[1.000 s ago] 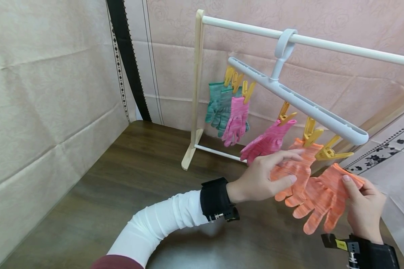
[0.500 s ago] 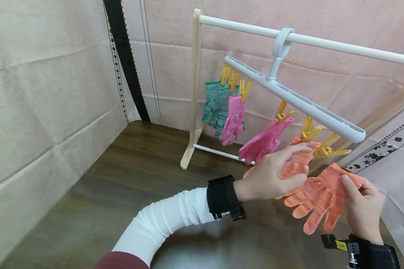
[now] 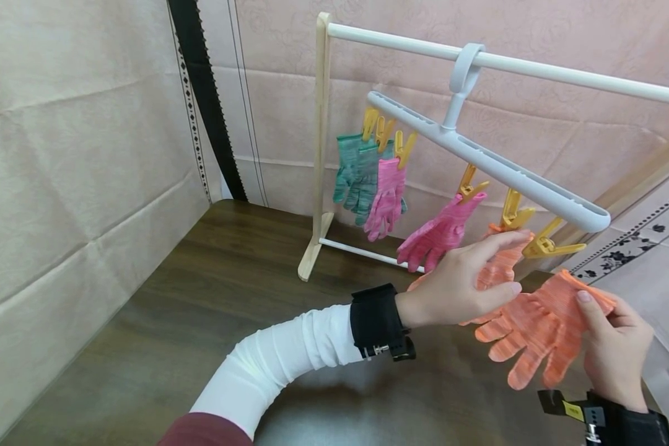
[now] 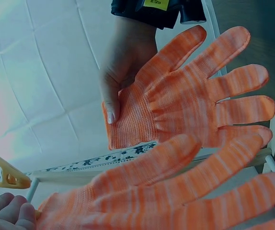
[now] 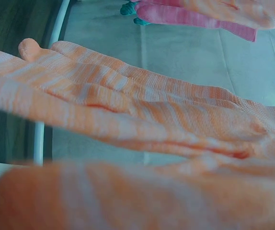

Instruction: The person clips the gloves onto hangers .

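My right hand [image 3: 616, 347] pinches an orange striped knit glove [image 3: 546, 322] by its cuff, thumb on the near side, fingers of the glove pointing down and left. My left hand [image 3: 463, 282] is held in front of a second orange glove [image 4: 142, 191], which hangs from a yellow clothespin [image 3: 514, 210]; its fingers are extended near that cuff, thumb apart. Whether it touches the fabric I cannot tell. A yellow clothespin [image 3: 549, 244] at the hanger's right end holds nothing, just above the glove in my right hand.
A pale blue hanger [image 3: 490, 158] hooks over the white rail [image 3: 563, 73] of a wooden-legged rack [image 3: 320, 136]. Two green gloves [image 3: 348, 173] and two pink gloves [image 3: 443, 232] hang from other clothespins. Below lies a dark wooden table [image 3: 201, 322]; cloth walls surround it.
My left hand has moved right and slightly up along the hanging orange glove, its fingers nearer the cuff. My right hand keeps its pinch on the other glove and shifts slightly right.
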Demonstrator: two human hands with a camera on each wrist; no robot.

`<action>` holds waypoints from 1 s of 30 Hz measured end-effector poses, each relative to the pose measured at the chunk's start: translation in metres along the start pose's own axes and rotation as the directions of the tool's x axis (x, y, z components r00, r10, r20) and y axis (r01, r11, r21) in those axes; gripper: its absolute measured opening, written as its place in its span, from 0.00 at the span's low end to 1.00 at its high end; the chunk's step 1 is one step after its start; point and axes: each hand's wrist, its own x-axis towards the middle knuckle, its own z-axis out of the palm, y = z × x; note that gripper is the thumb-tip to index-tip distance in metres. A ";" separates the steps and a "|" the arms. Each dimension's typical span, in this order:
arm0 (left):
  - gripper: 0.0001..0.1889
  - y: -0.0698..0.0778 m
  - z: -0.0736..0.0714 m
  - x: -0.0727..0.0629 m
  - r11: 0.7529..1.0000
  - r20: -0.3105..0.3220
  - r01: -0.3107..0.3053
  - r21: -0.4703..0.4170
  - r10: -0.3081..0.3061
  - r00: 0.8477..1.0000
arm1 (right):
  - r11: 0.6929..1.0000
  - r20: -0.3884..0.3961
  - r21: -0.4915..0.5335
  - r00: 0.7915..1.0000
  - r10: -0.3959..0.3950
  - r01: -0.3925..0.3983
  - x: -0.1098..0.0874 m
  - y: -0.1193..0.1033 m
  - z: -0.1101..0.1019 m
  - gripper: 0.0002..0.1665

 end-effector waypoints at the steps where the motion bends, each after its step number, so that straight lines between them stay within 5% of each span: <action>1: 0.31 0.001 0.000 0.000 1.000 -0.004 -0.003 -0.003 0.003 1.000 | 1.000 -0.003 -0.001 1.000 0.006 -0.006 0.000 0.000 0.000 0.07; 15: 0.31 0.006 0.005 0.009 0.991 -0.024 0.068 0.112 -0.065 0.998 | 1.000 0.004 0.024 1.000 -0.016 0.016 -0.006 -0.007 -0.007 0.09; 30: 0.33 0.010 0.005 0.029 0.988 0.089 0.136 0.069 -0.141 0.986 | 0.995 0.052 0.090 0.997 -0.058 0.054 -0.013 -0.015 -0.007 0.09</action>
